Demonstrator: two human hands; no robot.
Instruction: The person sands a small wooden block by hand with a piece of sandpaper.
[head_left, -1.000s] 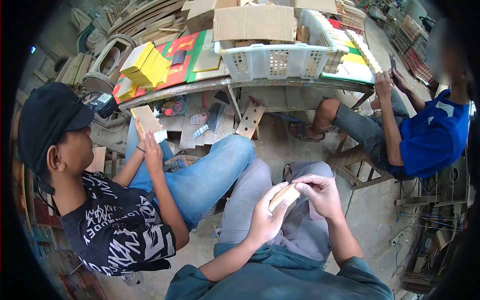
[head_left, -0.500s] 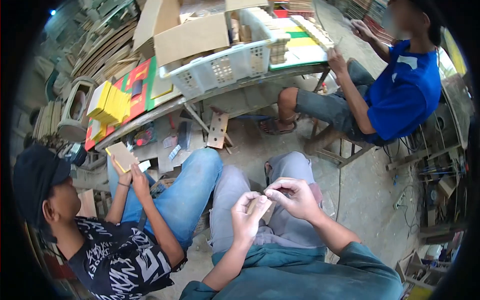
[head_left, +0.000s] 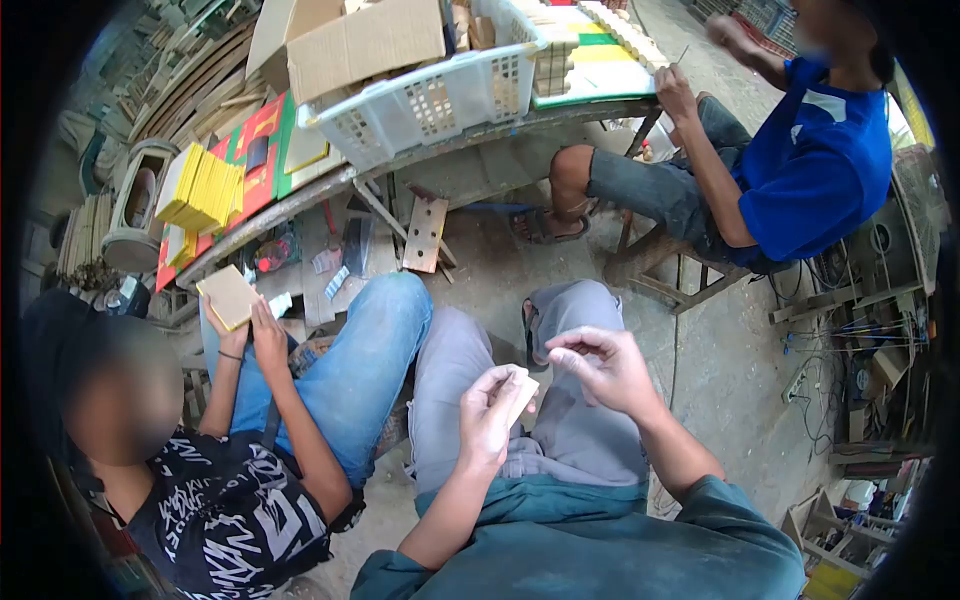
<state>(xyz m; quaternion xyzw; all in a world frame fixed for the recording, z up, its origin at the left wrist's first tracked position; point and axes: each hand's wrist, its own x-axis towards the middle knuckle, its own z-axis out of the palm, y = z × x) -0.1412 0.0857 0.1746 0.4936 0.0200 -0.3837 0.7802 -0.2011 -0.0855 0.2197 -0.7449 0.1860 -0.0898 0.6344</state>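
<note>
Clock directions are read from the wooden piece, twelve pointing away from the wearer.

Item 1: wooden piece (head_left: pixel 522 400), small, pale, flat-faced; held up over the lap, tilted, above grey trousers (head_left: pixel 450 390).

Item 2: left hand (head_left: pixel 488 420), grasping item 1 between thumb and fingers (part of the piece is hidden by the grip).

Item 3: right hand (head_left: pixel 605 372), at two o'clock, near item 1 but apart from it; fingers loosely bent, thumb parted from them, grip released.

Item 4: co-worker in a black printed shirt (head_left: pixel 230 520), at eight o'clock; both of that person's hands hold a flat board (head_left: pixel 230 295) with a yellow edge, toward ten o'clock.

Item 5: co-worker in a blue shirt (head_left: pixel 820 175), at two o'clock, seated on a wooden stool (head_left: pixel 685 295); one hand raised (blurred), the other at the table's end.

Item 6: long table (head_left: pixel 270 224), running from ten o'clock to one. On it: yellow-edged boards (head_left: pixel 200 192), stacked, at ten; a white plastic crate (head_left: pixel 395 118), between eleven and twelve, with a cardboard box (head_left: pixel 365 55) rising above its rim (whether inside or behind, cannot tell).

Item 7: board with holes (head_left: pixel 434 222), leaning below the table edge, at eleven o'clock.
</note>
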